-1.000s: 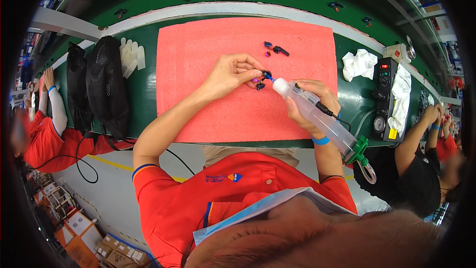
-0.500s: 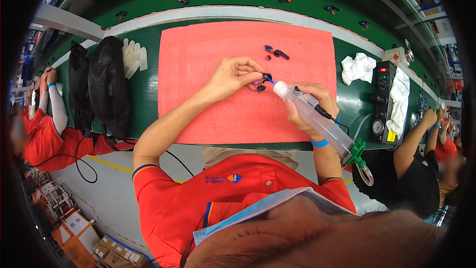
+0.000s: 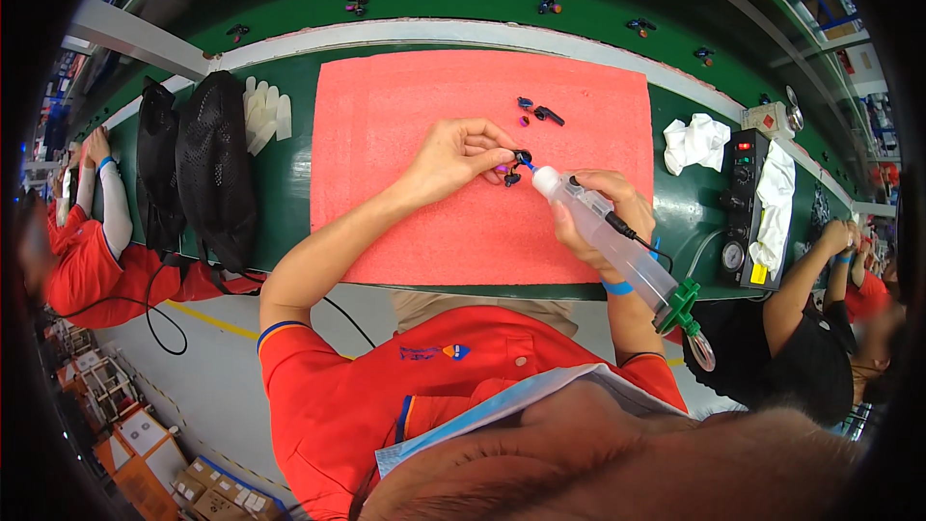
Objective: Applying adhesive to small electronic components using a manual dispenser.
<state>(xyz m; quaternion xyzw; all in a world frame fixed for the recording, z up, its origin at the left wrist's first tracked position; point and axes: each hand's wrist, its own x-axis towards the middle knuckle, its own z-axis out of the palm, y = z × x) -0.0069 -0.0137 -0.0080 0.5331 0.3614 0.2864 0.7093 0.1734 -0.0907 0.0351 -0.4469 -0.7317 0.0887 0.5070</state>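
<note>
My left hand pinches a small dark ring-shaped part between thumb and fingers, above the pink foam mat. Just below it shows another small black piece, with a bit of purple near the fingertips; whether these are joined I cannot tell. A large translucent glue dispensing syringe is gripped in my right hand, its blue needle tip at the ring-shaped part. The syringe slants down to the right, ending in a green cap with a clear hose. Several loose small dark and purple parts lie farther back on the mat.
Right of the mat are a crumpled white cloth and a black control box with a gauge. Black mesh bags and pale gloves lie left. Small parts rest on the green conveyor behind. People sit at both sides.
The whole view has shifted slightly, so the mat sits a little lower. Both hands keep their grips, and the needle tip stays at the small part.
</note>
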